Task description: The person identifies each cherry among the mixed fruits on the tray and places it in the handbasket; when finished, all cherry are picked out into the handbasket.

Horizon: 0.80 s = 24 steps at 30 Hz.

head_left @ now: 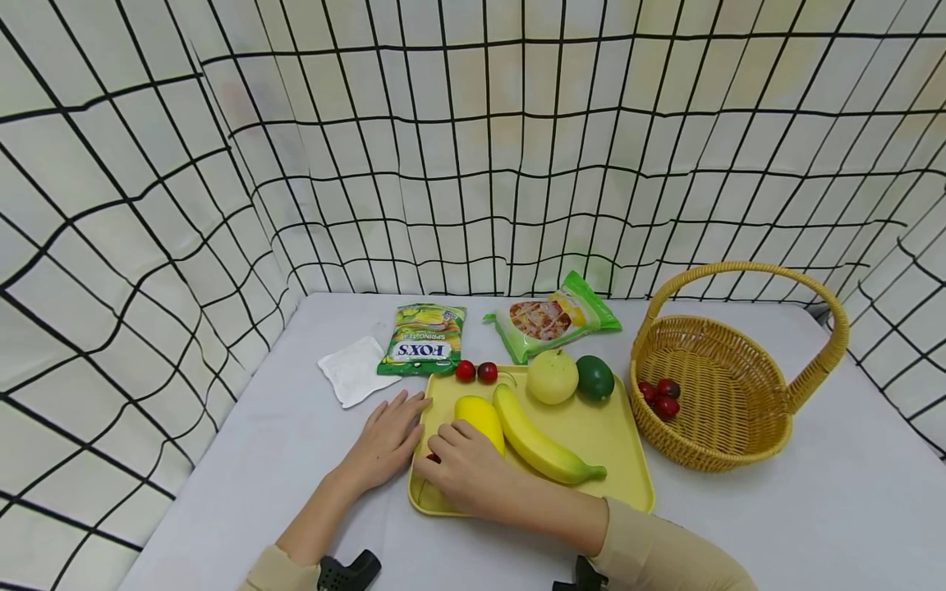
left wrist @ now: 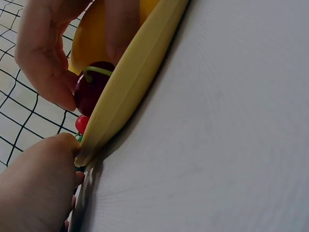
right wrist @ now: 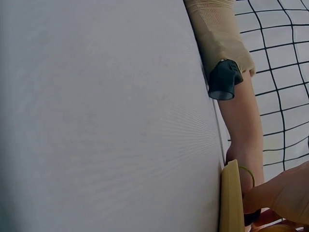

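Pinching a dark cherry (left wrist: 90, 94) between its fingers by the near-left corner of the tray (head_left: 619, 460), the right hand (head_left: 473, 469) could let it roll toward the left edge of the tabletop (head_left: 254, 468) if that hold slackens, while the left hand (head_left: 382, 442) lies beside, fingers extended.

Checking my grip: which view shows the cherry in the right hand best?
Left wrist: the cherry shows large, stem included, in the right hand. Head shows only a dark sliver; right wrist, a dark part and the stem.
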Tool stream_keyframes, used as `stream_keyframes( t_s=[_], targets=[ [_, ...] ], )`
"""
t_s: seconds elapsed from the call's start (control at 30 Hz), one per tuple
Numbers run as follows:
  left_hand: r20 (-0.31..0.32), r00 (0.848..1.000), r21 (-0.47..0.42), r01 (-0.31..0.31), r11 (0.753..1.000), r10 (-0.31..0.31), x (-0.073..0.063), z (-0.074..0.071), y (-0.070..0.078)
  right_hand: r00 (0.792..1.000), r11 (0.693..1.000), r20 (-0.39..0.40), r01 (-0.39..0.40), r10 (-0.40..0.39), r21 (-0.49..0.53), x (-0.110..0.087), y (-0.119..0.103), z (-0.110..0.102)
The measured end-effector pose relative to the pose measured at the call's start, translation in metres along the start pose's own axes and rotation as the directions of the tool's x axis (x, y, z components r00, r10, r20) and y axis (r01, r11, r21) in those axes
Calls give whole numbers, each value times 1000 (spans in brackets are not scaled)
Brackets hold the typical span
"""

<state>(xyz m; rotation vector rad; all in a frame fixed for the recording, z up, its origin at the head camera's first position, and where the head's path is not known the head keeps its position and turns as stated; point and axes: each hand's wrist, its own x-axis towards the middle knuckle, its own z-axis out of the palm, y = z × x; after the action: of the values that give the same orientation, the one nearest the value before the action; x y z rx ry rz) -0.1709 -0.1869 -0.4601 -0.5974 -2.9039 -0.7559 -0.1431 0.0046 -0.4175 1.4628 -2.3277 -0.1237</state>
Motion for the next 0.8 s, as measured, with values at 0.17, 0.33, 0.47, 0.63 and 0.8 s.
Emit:
stream_keyframes(
  t_s=[0.17,0.33,0.47,0.63,0.8],
  targets=[
    [2,1000,-1,-8,1000,8,0,0,0,1000,1000,-6,-1,1,-4,-1,1,0],
    [7,1000,0,-5,1000,5,0,0,0,1000,1000,-2,-1,1,-1,-2,2,-1],
    [6,1000,-3,-5,1000,5,1,0,0,1000,1000,15,-3,2,4,-3,2,-2],
    [-3,1000,0,-10,1000,10,1,0,0,1000,1000,14,-2,2,8,-3,4,-3],
    [2,1000,-1,-1,1000,1,0,0,0,1000,999,-9,-7,7,31,-4,5,-6]
  ],
)
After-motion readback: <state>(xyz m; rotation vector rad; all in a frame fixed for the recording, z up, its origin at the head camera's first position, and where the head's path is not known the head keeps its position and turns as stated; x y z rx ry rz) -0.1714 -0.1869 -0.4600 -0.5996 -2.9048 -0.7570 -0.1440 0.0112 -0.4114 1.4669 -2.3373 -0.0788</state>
